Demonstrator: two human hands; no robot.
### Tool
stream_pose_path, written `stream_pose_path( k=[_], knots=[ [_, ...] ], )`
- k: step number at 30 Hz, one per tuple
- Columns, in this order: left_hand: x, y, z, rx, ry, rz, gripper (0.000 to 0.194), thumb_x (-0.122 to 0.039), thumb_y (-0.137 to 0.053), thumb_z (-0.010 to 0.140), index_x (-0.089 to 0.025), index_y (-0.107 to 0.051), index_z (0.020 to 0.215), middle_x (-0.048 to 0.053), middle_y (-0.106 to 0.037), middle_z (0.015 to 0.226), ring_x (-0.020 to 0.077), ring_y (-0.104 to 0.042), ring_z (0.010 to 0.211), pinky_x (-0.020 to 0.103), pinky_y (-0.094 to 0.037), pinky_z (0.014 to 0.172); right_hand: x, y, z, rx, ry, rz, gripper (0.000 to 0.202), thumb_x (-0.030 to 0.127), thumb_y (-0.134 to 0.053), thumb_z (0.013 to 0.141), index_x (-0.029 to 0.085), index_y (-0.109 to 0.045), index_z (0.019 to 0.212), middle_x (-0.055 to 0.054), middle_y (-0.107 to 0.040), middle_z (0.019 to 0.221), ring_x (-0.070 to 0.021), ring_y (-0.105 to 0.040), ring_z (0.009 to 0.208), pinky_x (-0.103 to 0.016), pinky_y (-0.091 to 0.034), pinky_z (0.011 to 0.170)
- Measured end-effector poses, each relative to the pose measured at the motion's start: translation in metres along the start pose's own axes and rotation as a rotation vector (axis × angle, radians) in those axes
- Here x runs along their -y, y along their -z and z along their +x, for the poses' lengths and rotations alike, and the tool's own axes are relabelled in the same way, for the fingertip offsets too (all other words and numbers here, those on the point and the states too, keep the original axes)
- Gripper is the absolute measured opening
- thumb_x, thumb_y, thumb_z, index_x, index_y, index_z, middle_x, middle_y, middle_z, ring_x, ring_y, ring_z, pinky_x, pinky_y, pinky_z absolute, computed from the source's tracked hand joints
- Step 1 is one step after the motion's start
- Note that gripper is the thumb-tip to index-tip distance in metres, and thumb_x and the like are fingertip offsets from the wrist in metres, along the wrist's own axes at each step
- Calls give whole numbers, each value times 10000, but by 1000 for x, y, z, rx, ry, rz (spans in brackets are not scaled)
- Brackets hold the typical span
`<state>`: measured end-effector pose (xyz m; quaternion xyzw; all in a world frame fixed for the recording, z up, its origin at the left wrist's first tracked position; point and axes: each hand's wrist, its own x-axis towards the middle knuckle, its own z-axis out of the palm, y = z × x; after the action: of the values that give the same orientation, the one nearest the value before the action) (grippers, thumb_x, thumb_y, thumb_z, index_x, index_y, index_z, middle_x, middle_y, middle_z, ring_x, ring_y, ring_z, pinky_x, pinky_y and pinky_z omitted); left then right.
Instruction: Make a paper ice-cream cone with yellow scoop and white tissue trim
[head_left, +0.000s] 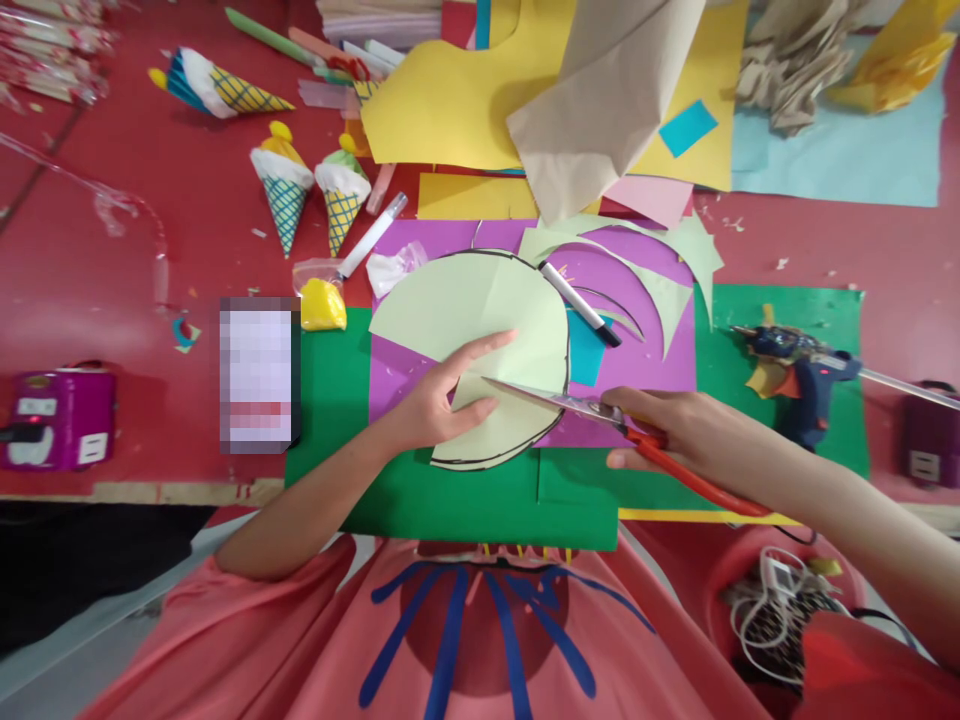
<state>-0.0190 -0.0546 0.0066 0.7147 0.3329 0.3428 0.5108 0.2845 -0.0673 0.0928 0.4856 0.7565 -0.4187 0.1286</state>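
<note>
A rounded piece of light green paper (480, 290) with black marker lines along its edge lies in front of me. My left hand (442, 395) holds it at its left notch, thumb and index finger spread on top; the other fingers are hidden. Red-handled scissors (645, 440) are gripped in my right hand (690, 430). Their blades reach leftward across the lower right of the paper, tips near my left thumb. Beside the paper's right edge rests a black-and-white marker (581, 305). Curved light green offcuts (667, 290) lie beyond it.
Purple paper (667, 370) and a green sheet (480, 515) lie underneath. A phone (259, 375) is at left, a blue glue gun (806, 385) at right. Small ice cream cone crafts (285, 195), a bag of yellow clay (322, 303) and yellow sheets (450, 100) are farther back.
</note>
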Motion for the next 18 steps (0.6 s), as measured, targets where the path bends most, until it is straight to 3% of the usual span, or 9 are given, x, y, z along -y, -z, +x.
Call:
stream_pose_path(
  k=[3,6,8,10,12,18],
  knots=[
    [1,0,0,-5,13,-18,681,-224,-645,890,-334,-372,1504,32,-474,1539,228,-491,1398,357,-441,1167,-4,-3,1,-14,22,8,678,739,-464,871,193,-601,1248,-80,-699,788,-229,-640,623,-293,-395,566],
    [0,0,0,-6,101,-83,659,-292,-649,890,-331,-384,1492,58,-578,1421,173,-686,1008,285,-597,850,-10,-5,0,-28,20,15,682,736,-465,872,192,-588,1266,-75,-691,773,-242,-653,642,-302,-413,571],
    [-2,1,0,-14,170,-153,614,-315,-634,904,-346,-405,1473,42,-677,1221,78,-611,650,194,-522,557,-13,-5,-2,-29,6,11,680,733,-464,874,195,-580,1273,-76,-691,783,-253,-662,659,-314,-428,580],
    [-5,2,1,-45,223,-205,549,-302,-620,916,-348,-454,1438,18,-702,1055,27,-456,488,162,-374,420,-14,-5,-4,-19,-13,-4,682,733,-455,878,199,-562,1288,-80,-696,800,-271,-672,681,-334,-447,597],
    [-9,1,2,-78,262,-239,518,-274,-622,915,-330,-489,1412,9,-695,964,13,-378,452,161,-316,399,-14,-4,-6,0,-29,-7,659,719,-459,886,214,-542,1301,-92,-716,866,-293,-693,736,-354,-472,626],
    [-12,-4,2,-78,299,-294,548,-244,-629,908,-291,-470,1430,-48,-619,678,31,-359,448,150,-362,442,-13,-4,-10,4,-36,9,586,692,-486,890,252,-558,1270,-115,-747,1062,-336,-729,877,-368,-505,669]
  ],
)
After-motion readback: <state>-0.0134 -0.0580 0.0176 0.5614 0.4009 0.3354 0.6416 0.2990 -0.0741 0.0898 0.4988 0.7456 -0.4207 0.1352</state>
